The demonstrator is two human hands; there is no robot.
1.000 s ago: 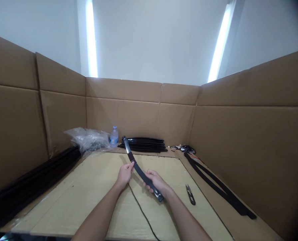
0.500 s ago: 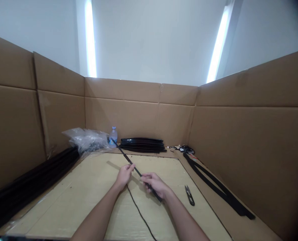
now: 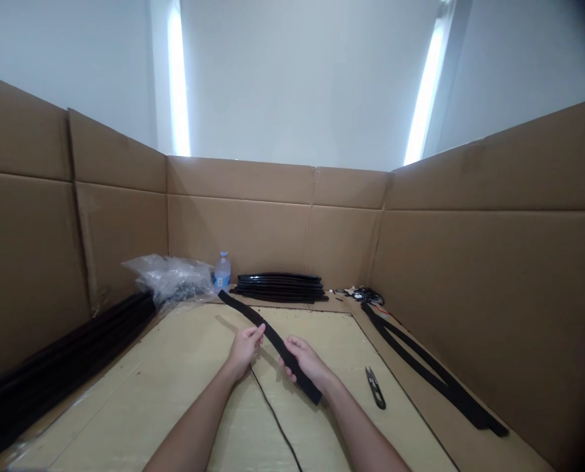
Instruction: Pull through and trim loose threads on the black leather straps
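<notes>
A long, flat black strip (image 3: 277, 343) runs slantwise over the table in front of me, its far end up and to the left. My left hand (image 3: 244, 346) is closed in a pinch at the strip's left edge, around its middle. A thin black cord (image 3: 274, 414) trails from under this hand toward the near edge. My right hand (image 3: 306, 362) is closed around the nearer half of the strip, thumb on top, with some fingers hidden beneath. To the right, black thread snips (image 3: 376, 388) lie on the tabletop (image 3: 174, 400).
Black strips (image 3: 435, 373) lie along the right side, a dark bundle (image 3: 66, 354) along the left. At the back are a clear plastic bag (image 3: 177, 278), a water bottle (image 3: 222, 272), stacked black strips (image 3: 280, 287) and tangled cords (image 3: 366, 295). Cardboard walls (image 3: 243, 223) enclose the table.
The strip has turned from nearly edge-on to showing its broad face, and its far end sits lower. Both hands keep their hold, with the right hand's grip slightly shifted.
</notes>
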